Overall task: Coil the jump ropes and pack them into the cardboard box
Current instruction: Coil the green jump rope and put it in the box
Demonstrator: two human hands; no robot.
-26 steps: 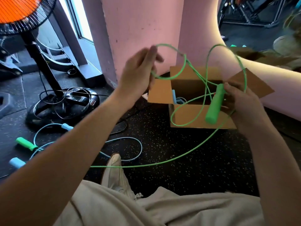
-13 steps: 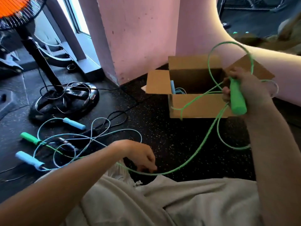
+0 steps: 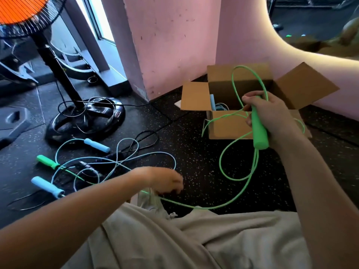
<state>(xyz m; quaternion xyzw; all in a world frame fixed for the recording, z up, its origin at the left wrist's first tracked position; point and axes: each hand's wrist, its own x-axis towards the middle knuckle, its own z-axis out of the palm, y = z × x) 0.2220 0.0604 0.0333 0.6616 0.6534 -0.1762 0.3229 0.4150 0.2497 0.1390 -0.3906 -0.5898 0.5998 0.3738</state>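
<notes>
The open brown cardboard box (image 3: 229, 125) stands hard against the pink wall (image 3: 174, 45), so its mouth is reachable only from above and the near side, where green rope loops (image 3: 233, 84) held up by the right hand (image 3: 272, 117) hang across it. Speckled black rubber floor (image 3: 194, 152) between box and lap is bare except for the trailing green cord. Leftward, tangled light-blue rope (image 3: 136, 158), blue foam handles (image 3: 97, 145) and the black round fan base (image 3: 85, 119) crowd the floor.

Single head-worn view, forward and down, close over lap.
</notes>
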